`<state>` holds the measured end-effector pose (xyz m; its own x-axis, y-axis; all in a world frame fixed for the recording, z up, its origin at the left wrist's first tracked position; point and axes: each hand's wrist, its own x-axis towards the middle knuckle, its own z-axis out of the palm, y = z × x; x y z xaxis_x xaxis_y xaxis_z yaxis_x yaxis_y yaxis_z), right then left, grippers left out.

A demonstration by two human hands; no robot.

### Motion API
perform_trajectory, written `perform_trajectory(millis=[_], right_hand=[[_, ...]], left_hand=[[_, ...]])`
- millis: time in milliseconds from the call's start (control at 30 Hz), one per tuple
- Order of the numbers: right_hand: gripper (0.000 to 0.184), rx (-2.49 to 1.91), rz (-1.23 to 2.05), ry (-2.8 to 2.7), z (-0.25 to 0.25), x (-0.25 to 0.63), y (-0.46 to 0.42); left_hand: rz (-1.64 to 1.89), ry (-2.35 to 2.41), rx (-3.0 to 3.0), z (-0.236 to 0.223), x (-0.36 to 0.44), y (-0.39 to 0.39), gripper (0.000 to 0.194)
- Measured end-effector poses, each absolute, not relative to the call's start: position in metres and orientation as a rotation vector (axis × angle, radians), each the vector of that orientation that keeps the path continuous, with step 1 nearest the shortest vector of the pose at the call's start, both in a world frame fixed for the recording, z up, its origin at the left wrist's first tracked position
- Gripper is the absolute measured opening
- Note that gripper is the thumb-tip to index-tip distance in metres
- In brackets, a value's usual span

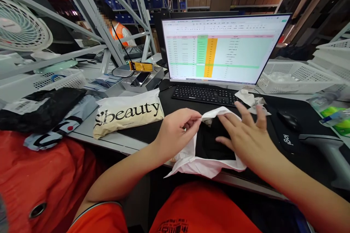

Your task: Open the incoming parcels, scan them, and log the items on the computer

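Note:
In front of me at the desk's near edge is a thin white wrapper (202, 166), like soft paper or plastic film, crumpled and spread around a flat black item (214, 147) whose kind I cannot make out. My left hand (177, 127) pinches the wrapper's far left edge between thumb and fingertips. Over its right side, my right hand (248, 134) has its fingers spread and the thumb apart, the forefinger touching the wrapper's far edge. To the left lies a cream and white pouch (128, 113) printed "beauty".
Behind the wrapper are a black keyboard (205, 95) and a monitor (224, 52) with a spreadsheet. A mouse (288, 120) and barcode scanner (325, 147) sit at right, beside a white basket (295, 80). Black packaging (46, 111) lies left. A person in an orange vest (120, 32) is beyond.

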<state>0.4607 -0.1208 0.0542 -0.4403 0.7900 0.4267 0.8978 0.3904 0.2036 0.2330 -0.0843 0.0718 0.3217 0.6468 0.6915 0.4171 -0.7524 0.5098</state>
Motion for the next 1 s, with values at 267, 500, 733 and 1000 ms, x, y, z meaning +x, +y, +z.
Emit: perform_trajectory(millis=[267, 500, 733, 1000], right_hand=[[0.035, -1.525, -0.312, -2.579, 0.096, 0.505, -0.081], [0.049, -1.052, 0.077, -2.702, 0.118, 0.547, -0.047], [0.054, -1.023, 0.125, -2.319, 0.103, 0.588, -0.038], [0.038, -1.028, -0.144, -2.208, 0.121, 0.501, -0.069]], left_hand=[[0.742, 1.021, 2.661, 0.067, 0.203, -0.136, 0.059], [0.924, 1.112, 2.514, 0.035, 0.177, -0.138, 0.013], [1.374, 1.213, 2.247, 0.029, 0.177, -0.126, 0.009], [1.5, 1.144, 2.168, 0.041, 0.196, -0.096, 0.014]])
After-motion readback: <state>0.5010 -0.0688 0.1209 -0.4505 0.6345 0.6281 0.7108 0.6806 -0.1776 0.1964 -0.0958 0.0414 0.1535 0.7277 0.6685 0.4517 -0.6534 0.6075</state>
